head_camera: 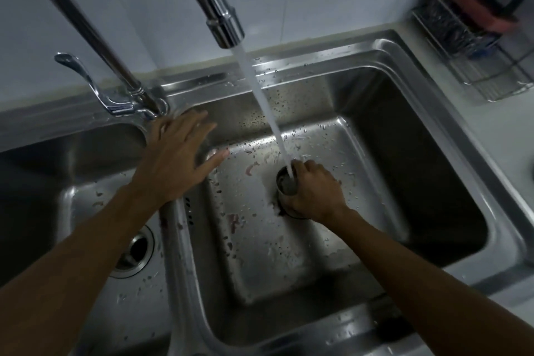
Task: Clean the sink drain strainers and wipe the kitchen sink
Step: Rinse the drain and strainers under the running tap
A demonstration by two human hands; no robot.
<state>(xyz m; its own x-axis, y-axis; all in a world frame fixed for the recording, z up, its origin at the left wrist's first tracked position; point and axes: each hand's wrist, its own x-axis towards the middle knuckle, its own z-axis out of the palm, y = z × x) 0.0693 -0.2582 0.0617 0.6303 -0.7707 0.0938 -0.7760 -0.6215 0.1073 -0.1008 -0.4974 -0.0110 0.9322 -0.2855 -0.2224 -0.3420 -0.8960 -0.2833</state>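
Observation:
A double stainless steel sink point(398, 136) fills the view. In the right basin my right hand point(313, 192) grips a round metal drain strainer point(286, 182), held over the drain opening. Water from the faucet spout point(226, 27) pours straight into the strainer. My left hand point(176, 156) hovers with fingers spread over the divider between the basins, just below the faucet handle point(92, 87), touching nothing that I can see. The left basin's drain point(134, 253) shows beside my left forearm.
Water drops and pale smears cover the right basin floor. A wire rack point(474, 46) holding a red sponge and a black brush hangs at the back right above the counter. White tiles form the wall behind the faucet.

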